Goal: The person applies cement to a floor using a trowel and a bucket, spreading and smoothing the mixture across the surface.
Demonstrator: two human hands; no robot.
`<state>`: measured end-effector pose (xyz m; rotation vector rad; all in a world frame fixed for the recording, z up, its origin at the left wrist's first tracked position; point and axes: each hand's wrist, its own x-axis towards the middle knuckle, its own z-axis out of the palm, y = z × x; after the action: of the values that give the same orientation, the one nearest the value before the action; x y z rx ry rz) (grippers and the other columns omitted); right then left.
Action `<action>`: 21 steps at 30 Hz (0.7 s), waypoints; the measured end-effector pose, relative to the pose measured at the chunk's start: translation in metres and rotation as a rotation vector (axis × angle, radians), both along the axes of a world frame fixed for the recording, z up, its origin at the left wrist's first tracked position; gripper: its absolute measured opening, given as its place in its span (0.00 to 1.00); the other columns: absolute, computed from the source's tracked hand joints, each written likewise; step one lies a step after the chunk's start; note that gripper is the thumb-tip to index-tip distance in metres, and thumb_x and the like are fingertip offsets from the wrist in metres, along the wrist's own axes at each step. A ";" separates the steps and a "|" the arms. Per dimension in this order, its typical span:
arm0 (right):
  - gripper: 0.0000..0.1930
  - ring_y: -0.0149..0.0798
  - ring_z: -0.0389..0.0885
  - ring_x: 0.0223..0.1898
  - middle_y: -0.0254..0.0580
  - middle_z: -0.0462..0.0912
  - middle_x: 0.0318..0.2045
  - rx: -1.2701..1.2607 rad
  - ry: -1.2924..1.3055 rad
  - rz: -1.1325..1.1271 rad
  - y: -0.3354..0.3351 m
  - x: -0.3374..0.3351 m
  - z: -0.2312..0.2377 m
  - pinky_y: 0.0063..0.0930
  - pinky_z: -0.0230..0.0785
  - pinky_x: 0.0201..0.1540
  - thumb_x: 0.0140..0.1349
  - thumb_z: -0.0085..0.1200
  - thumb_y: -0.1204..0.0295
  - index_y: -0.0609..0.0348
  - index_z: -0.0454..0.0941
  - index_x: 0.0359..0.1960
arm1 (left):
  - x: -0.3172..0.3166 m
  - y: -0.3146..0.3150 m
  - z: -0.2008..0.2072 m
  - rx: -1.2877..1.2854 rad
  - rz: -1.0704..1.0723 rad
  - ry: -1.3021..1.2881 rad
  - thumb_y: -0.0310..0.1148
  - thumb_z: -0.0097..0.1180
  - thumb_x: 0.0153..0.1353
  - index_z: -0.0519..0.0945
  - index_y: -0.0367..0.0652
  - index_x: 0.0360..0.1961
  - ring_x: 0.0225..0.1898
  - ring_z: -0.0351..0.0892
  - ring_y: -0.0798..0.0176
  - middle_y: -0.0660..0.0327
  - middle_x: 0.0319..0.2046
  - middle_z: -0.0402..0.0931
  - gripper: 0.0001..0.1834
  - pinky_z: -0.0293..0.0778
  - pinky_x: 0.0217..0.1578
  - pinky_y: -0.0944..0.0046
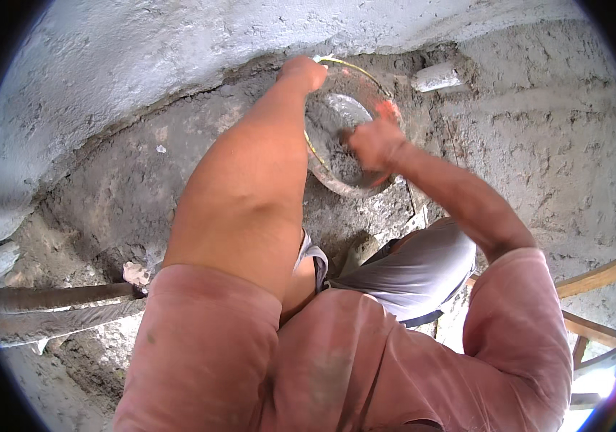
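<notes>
A round bucket (333, 180) holding wet grey mortar stands beyond my knees, with orange-red on its right side. A thin yellow band (357, 67) curves along its edge. At the far side, my left hand (303, 74) is closed on the edge, where a small white bit (324, 57) shows by the fingers. Over the mortar, my right hand (378, 144) is closed and somewhat blurred. A dark shape pokes out at its left side, but what it grips cannot be made out.
A rough whitish wall (142, 65) rises beyond the ground. A pale pipe stub (437, 77) juts out at the far right. Dark poles (63, 297) lie at the left, and wooden beams (596, 276) stand at the right. Rough grey cement (538, 137) covers the right side.
</notes>
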<state>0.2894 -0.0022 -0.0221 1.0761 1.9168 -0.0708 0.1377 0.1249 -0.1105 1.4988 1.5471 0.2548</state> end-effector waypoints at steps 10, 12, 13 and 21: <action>0.09 0.41 0.87 0.36 0.46 0.86 0.34 0.346 -0.015 0.371 0.067 0.018 0.054 0.37 0.81 0.35 0.60 0.55 0.69 0.53 0.85 0.38 | -0.008 0.001 -0.011 0.093 -0.080 0.016 0.56 0.47 0.67 0.83 0.39 0.48 0.50 0.82 0.52 0.49 0.45 0.83 0.30 0.73 0.53 0.56; 0.09 0.41 0.87 0.37 0.48 0.86 0.36 0.081 -0.254 0.215 0.051 0.018 0.020 0.39 0.81 0.36 0.57 0.58 0.71 0.54 0.84 0.39 | -0.013 0.003 -0.012 0.155 -0.102 0.060 0.56 0.47 0.68 0.83 0.39 0.49 0.50 0.82 0.52 0.49 0.46 0.83 0.30 0.73 0.53 0.56; 0.09 0.40 0.87 0.38 0.47 0.87 0.38 -0.035 -0.206 0.104 0.040 0.023 0.007 0.37 0.81 0.36 0.56 0.60 0.71 0.56 0.84 0.39 | -0.015 0.000 -0.012 0.146 -0.099 0.054 0.56 0.47 0.68 0.83 0.39 0.50 0.52 0.80 0.50 0.49 0.49 0.81 0.30 0.73 0.54 0.55; 0.13 0.28 0.74 0.18 0.38 0.78 0.26 -0.713 0.532 -1.356 -0.008 0.065 -0.025 0.23 0.66 0.14 0.64 0.59 0.61 0.52 0.77 0.46 | -0.003 0.000 -0.010 0.094 -0.082 0.074 0.56 0.48 0.68 0.78 0.40 0.58 0.61 0.73 0.44 0.49 0.61 0.73 0.31 0.69 0.60 0.51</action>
<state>0.3545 -0.0098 -0.0468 1.6868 1.0067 -1.7595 0.1348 0.1253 -0.1206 1.6579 1.5459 0.2288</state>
